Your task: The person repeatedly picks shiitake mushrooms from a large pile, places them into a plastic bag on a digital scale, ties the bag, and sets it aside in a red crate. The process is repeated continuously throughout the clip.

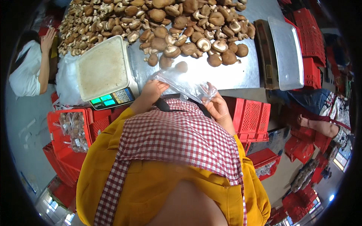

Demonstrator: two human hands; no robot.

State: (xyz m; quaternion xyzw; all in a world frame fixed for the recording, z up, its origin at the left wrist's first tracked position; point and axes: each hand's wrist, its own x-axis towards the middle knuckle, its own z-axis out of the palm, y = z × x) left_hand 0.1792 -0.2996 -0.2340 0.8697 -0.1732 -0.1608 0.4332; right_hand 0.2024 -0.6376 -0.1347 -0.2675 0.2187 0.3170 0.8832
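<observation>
A clear plastic bag (189,86) stretches between my two hands, just over the near edge of the metal table (237,75). My left hand (151,93) grips one end of it. My right hand (216,103) has its fingers around the other end, some of them seen through the film. No mushroom shows plainly inside the bag. Beyond it, a large heap of loose shiitake mushrooms (181,22) covers the back of the table, with a few brown caps lying close to the bag. A digital scale (103,65) with a bare platform and lit green displays stands left of my left hand.
Clear plastic bags (66,79) lie left of the scale. A red crate (59,115) at lower left holds packed mushrooms; another red crate (251,118) stands at my right. A metal tray (287,53) is at the table's right end. People are at far left and far right.
</observation>
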